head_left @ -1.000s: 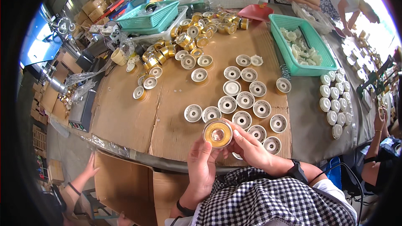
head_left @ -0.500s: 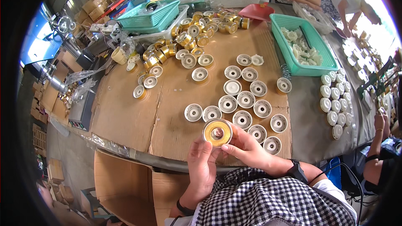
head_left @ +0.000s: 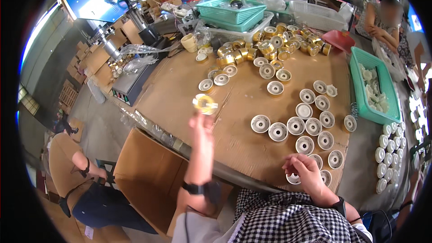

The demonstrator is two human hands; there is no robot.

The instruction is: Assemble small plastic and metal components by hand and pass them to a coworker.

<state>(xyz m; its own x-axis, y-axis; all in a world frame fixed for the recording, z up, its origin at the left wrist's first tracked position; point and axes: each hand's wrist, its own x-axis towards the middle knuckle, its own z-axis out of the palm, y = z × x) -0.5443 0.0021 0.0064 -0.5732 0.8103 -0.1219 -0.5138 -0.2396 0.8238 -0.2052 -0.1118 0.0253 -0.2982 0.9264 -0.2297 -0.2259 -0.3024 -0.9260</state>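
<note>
A gold round cap (head_left: 205,103), blurred by motion, is at the fingertips of my left hand (head_left: 201,130), which pinches it over the left part of the cardboard-covered table (head_left: 166,94). My right hand (head_left: 306,171) is low on the right with its fingers loosely bent and slightly apart, and nothing shows in them. Beneath its fingertips lies a white-faced round cap (head_left: 293,179), partly covered. Several more such caps (head_left: 304,145), each with a hole in the middle, lie face up just beyond that hand.
Gold caps are heaped (head_left: 270,45) at the back, before stacked green baskets (head_left: 234,13). A red scoop (head_left: 338,40) and a green basket of white pieces (head_left: 375,90) stand right. White parts stand in rows (head_left: 384,155) further right. An open carton (head_left: 148,171) adjoins the front edge; a person sits (head_left: 85,175) left.
My hands have parted. The left one has carried the gold cap away to the left, and the right one has let go and moved right over the white-faced caps. The view has turned left.
</note>
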